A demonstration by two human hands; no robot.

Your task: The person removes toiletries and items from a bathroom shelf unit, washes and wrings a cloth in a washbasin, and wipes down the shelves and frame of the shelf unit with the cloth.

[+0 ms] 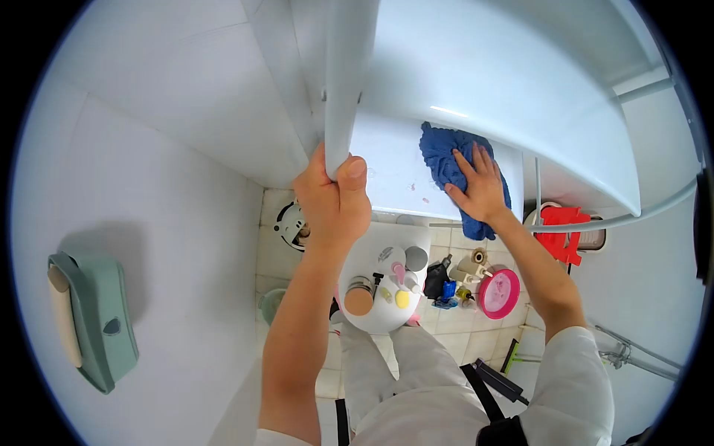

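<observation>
Nearest the body, a rounded white table carries a crowd: a jar with a tan lid at its left, a yellow round item to the right. Off to the right, on the tiled floor, there's a pink basin, bottles clustered just beside it. Over on the left wall, a green box! Farther up now, and the left hand is closed firmly round a white post, thumb pressed against it. Right of that, the right hand lies open, fingers spread, palm down on a crumpled blue cloth, and that cloth sits on the right part of a white shelf, its near end drooping over the edge. Beyond, a curved white board sweeps across the far side.
</observation>
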